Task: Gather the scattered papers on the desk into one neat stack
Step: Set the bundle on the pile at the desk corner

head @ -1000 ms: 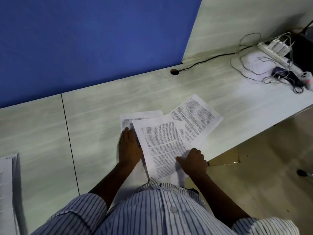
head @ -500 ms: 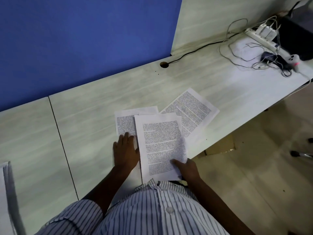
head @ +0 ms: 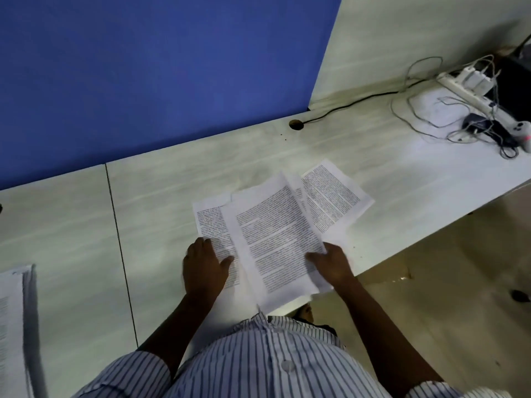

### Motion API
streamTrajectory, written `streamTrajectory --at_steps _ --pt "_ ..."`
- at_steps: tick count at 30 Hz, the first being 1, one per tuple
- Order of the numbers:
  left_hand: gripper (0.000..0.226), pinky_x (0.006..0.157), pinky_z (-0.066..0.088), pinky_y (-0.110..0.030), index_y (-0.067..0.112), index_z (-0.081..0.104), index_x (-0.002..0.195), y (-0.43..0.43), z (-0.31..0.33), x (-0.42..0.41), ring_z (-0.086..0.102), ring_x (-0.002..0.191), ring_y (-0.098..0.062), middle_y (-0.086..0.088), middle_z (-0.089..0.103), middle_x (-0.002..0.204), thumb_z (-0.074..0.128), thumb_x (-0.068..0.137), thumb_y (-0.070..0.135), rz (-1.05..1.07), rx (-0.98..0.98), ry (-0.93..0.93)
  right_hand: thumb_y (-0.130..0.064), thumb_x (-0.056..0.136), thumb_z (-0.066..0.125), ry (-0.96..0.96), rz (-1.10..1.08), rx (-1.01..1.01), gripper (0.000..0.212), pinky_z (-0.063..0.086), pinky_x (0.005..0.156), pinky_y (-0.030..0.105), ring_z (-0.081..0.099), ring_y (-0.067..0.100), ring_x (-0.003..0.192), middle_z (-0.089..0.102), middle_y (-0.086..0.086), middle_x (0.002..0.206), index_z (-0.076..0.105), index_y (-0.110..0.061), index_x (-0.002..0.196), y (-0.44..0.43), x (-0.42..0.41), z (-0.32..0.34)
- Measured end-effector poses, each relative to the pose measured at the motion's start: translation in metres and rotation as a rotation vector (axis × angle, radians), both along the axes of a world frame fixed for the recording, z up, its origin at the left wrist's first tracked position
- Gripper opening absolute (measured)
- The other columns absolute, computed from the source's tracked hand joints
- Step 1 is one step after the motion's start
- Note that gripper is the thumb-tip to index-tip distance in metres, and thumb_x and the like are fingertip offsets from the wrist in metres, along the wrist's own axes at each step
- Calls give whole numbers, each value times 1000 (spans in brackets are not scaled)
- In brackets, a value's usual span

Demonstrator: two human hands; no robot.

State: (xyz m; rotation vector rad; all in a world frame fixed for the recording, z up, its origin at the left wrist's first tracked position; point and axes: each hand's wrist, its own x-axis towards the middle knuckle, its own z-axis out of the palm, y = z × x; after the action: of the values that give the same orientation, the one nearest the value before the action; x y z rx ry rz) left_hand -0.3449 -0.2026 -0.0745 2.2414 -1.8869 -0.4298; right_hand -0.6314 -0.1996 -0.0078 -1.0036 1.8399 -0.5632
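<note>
I am observing three printed sheets lying overlapped near the front edge of the desk (head: pixel 161 202). The left hand (head: pixel 205 267) is lying flat on the left sheet (head: pixel 209 222), fingers straight and thumb spread, pressing it down. The right hand (head: pixel 330 262) is pinching the top sheet (head: pixel 273 239) at its lower right edge, thumb lying on the print; its fingers are hiding under the paper. The top sheet is overlapping both others and overhanging the desk edge. The right sheet (head: pixel 336 196) is lying skewed, partly beneath it. A pile (head: pixel 11 326) is sitting far left, a power strip (head: pixel 459 86) far right.
</note>
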Motion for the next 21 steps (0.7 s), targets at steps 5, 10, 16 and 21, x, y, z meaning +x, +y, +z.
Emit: streamTrajectory --at_steps 5,10,16,21 --pt "79 89 48 -46 2 52 124 -6 8 -1 54 109 -36 -18 59 116 81 70 53 98 31 52 -10 87 70 -50 -176 -92 5 54 87 40 69 26 89 73 7 92 72 -13 90 -22 -31 12" --pt "81 93 46 -44 3 43 136 -11 20 -10 50 118 -35 -18 57 123 83 75 38 140 97 208 -9 87 70 41 -75 3 6 53 78 35 68 29 85 72 15 94 71 -5 90 -30 -18 7" --pt "63 98 46 -42 -1 45 134 -12 22 7 58 118 -37 -20 62 125 72 85 26 462 26 401 -22 88 63 322 396 54 43 51 82 32 62 31 105 61 17 120 50 -2 125 -41 73 -14" --pt "65 94 49 -40 -1 41 137 -20 24 11 62 114 -37 -18 66 122 66 88 33 540 34 468 -34 82 74 224 308 121 68 48 92 34 56 31 117 55 14 127 39 -1 132 -35 90 -20"
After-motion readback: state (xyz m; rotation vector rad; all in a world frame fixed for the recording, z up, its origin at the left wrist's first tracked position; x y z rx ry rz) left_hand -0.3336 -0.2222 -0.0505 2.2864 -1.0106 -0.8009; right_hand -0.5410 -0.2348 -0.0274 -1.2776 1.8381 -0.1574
